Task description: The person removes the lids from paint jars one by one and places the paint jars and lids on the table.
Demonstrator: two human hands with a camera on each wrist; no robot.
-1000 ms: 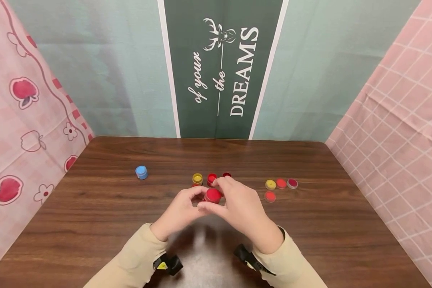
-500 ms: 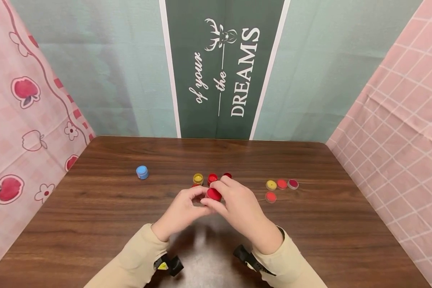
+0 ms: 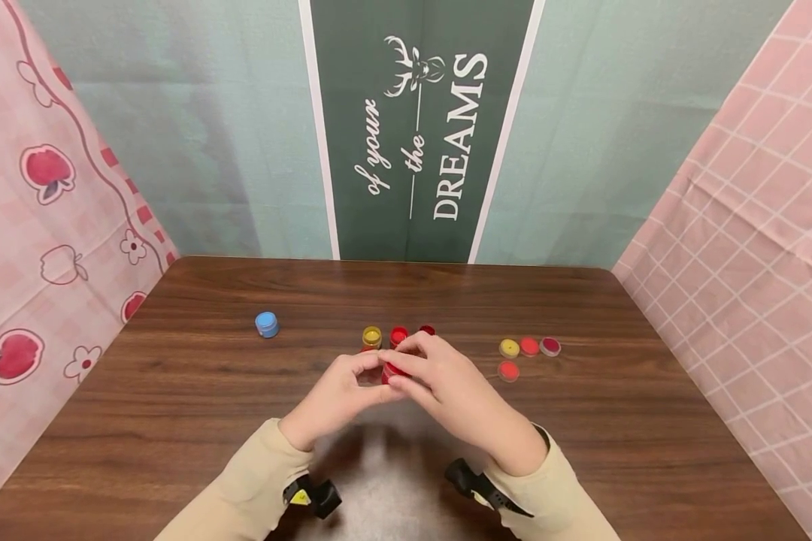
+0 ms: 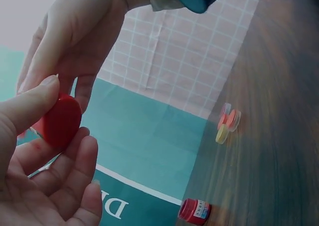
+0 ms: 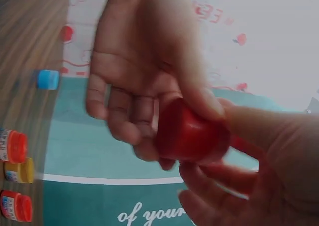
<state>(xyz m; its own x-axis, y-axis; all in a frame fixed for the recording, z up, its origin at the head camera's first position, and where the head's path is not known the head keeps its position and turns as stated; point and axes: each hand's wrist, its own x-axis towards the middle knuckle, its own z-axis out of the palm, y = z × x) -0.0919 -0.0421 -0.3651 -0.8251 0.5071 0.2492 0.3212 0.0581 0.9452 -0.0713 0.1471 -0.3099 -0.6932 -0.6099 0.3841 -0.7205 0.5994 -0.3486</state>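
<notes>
Above the table's middle, my left hand (image 3: pixel 334 394) grips a small red paint jar (image 3: pixel 391 373) between thumb and fingers. From the other side my right hand (image 3: pixel 456 394) pinches the same jar, its fingers covering much of the top. The left wrist view has the jar's smooth red end (image 4: pixel 62 121) facing the camera, tilted. Both hands wrap the jar (image 5: pixel 192 133) in the right wrist view, which is slightly blurred. Just beyond the hands stand uncapped paint jars: a yellow one (image 3: pixel 371 336), a red one (image 3: pixel 398 336) and a partly hidden dark red one (image 3: pixel 427 329).
An orange-red jar (image 3: pixel 368 349) peeks out behind the left fingers. To the right lie a yellow lid (image 3: pixel 509 347), a coral lid (image 3: pixel 529 346), a dark pink lid (image 3: pixel 550 346) and another coral lid (image 3: pixel 508 370). A blue jar (image 3: pixel 267 324) stands far left.
The right fingers have shifted over the top of the red jar, covering more of it, and the right wrist has turned slightly. The left hand keeps its hold.
</notes>
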